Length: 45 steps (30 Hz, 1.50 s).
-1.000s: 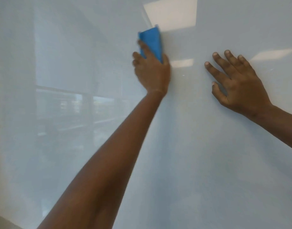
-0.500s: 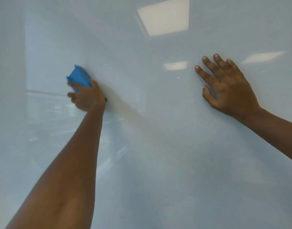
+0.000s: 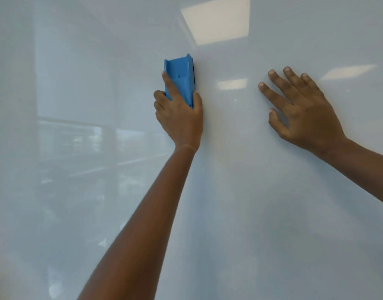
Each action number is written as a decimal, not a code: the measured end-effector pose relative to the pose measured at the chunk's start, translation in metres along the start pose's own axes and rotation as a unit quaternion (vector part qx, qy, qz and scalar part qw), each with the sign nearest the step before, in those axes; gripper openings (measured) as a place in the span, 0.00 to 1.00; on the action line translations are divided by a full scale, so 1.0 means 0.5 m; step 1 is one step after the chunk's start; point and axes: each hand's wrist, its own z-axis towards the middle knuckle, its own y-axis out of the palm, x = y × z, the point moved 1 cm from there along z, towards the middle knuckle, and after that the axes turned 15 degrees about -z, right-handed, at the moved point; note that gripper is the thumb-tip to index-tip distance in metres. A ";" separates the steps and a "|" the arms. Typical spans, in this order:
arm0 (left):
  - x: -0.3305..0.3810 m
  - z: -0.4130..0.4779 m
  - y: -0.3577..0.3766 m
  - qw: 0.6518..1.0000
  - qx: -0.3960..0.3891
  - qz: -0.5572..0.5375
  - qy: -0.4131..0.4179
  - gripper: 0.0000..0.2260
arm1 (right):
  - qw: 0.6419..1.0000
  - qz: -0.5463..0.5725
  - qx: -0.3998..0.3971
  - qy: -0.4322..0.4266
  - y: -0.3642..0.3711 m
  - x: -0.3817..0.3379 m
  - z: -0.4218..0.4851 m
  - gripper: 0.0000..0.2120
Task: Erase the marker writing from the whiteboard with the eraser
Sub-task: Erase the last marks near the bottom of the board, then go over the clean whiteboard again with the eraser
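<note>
Glossy whiteboard (image 3: 229, 202), ceiling lights (image 3: 216, 20) mirrored above the grip.
Left hand (image 3: 179, 120) clasps the blue eraser (image 3: 181, 79) upright against it; right hand (image 3: 305, 111) presses flat right of that grip, fingers spread.

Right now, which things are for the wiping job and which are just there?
For the job: blue eraser, left hand gripping it, whiteboard.

Just there: right hand resting flat on the board, ceiling light reflection, window reflection.
</note>
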 end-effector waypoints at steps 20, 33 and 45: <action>-0.281 -0.484 -0.182 0.855 0.126 0.021 -0.503 0.31 | 0.999 0.019 -0.033 0.020 -0.005 -0.013 -0.013 0.25; -0.154 -0.440 -0.106 0.755 0.184 -0.081 -0.624 0.33 | 0.999 0.019 -0.021 0.016 -0.001 -0.014 -0.018 0.25; 0.058 -0.271 0.006 0.981 -0.030 -0.070 -0.179 0.33 | 0.997 0.074 -0.035 0.011 -0.018 -0.009 -0.014 0.28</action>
